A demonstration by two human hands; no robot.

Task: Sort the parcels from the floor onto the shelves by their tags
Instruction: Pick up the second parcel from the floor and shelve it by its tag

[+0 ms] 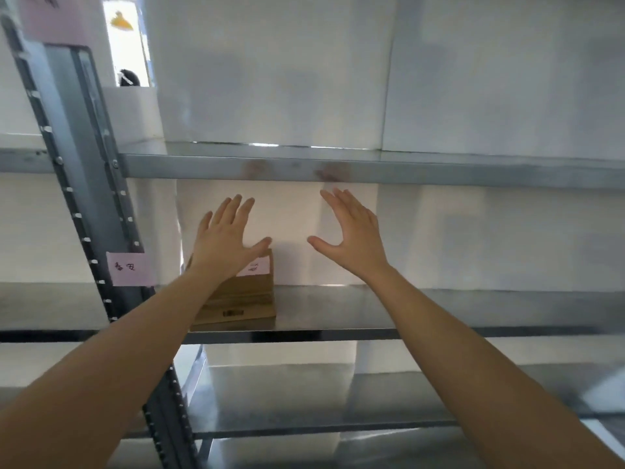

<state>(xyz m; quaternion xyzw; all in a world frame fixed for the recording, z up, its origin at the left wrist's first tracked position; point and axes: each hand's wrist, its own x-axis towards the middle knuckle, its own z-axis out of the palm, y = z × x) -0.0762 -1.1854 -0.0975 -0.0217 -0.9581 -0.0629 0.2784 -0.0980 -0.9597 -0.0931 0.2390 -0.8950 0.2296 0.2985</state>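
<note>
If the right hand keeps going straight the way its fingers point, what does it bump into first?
Probably the metal edge of the upper shelf, just above the right hand. Depth is unclear, so it could slip under to the white back panel.

Both bare arms reach forward and up, roughly parallel. Left hand (pixel 227 239) flat, palm forward, fingers together, thumb splayed right. Right hand (pixel 351 235) same pose, mirrored, thumb splayed left. Thumbs near, not touching. Neither hand grips anything.
</note>
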